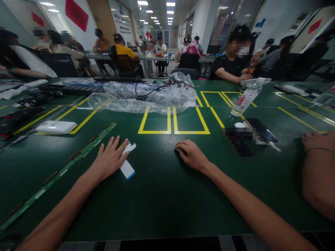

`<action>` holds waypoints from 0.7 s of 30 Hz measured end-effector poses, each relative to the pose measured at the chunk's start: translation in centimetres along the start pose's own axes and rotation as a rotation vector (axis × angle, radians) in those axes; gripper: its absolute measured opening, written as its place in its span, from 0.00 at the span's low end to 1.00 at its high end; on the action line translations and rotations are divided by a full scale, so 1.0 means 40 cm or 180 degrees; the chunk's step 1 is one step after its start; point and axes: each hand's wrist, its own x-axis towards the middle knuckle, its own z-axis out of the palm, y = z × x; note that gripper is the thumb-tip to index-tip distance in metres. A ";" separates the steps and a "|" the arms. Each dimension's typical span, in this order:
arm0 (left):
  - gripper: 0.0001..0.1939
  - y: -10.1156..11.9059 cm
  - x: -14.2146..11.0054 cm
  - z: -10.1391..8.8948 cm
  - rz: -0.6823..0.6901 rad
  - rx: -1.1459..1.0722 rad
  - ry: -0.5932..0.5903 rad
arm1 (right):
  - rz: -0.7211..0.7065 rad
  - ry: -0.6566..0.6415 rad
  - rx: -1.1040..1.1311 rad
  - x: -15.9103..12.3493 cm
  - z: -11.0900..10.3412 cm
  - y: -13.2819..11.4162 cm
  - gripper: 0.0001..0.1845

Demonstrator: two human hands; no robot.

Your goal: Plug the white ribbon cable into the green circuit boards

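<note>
My left hand [111,157] lies palm down on the green table, its fingers spread. Under and beside its thumb side is a white flat ribbon cable [127,169] with a blue end; part of the cable is hidden by the hand. Left of that hand a long, narrow green circuit board [61,173] runs diagonally across the table. My right hand [193,155] rests on the bare tabletop with loosely bent fingers, slightly apart, and nothing visible in them. It is nearest to the yellow tape outlines [192,132].
Clear plastic wrap [157,96] with black cables [149,89] lies beyond my hands. A white device [56,127] is at left. A bottle [247,99] and a phone [260,130] are at right. Another person's arm [320,170] rests at the right edge.
</note>
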 end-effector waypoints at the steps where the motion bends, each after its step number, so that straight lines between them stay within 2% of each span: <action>1: 0.33 0.041 -0.001 -0.001 0.0250 -0.0051 0.0003 | -0.0002 0.0018 -0.0001 -0.001 0.001 -0.006 0.14; 4: 0.31 0.176 -0.003 -0.002 0.1073 -0.0226 0.0071 | -0.0096 -0.0009 -0.0040 -0.010 0.008 -0.041 0.18; 7: 0.30 0.290 -0.005 0.004 0.1646 -0.0333 0.0273 | -0.0255 -0.0320 -0.0127 -0.024 0.026 -0.088 0.24; 9: 0.29 0.331 -0.004 0.007 0.1795 -0.0402 0.0402 | -0.0311 -0.0534 -0.0225 -0.033 0.039 -0.111 0.29; 11: 0.28 0.334 -0.001 0.002 0.1787 -0.0523 0.0482 | -0.0326 -0.0686 -0.0332 -0.040 0.048 -0.121 0.33; 14: 0.29 0.259 0.012 -0.027 0.1358 -0.0695 0.0716 | -0.0327 -0.0842 -0.0411 -0.045 0.048 -0.118 0.33; 15: 0.30 0.214 0.017 -0.039 0.1052 -0.0657 0.0817 | -0.0320 -0.0887 -0.0413 -0.045 0.046 -0.116 0.33; 17: 0.33 0.108 0.026 -0.062 0.0160 -0.0443 0.0909 | -0.0288 -0.0972 -0.0410 -0.045 0.038 -0.113 0.33; 19: 0.38 0.000 0.033 -0.075 -0.0883 -0.0265 0.0659 | -0.0258 -0.1039 -0.0436 -0.046 0.030 -0.115 0.33; 21: 0.45 -0.081 0.038 -0.071 -0.1592 -0.0366 0.0147 | -0.0257 -0.1043 -0.0501 -0.049 0.023 -0.121 0.33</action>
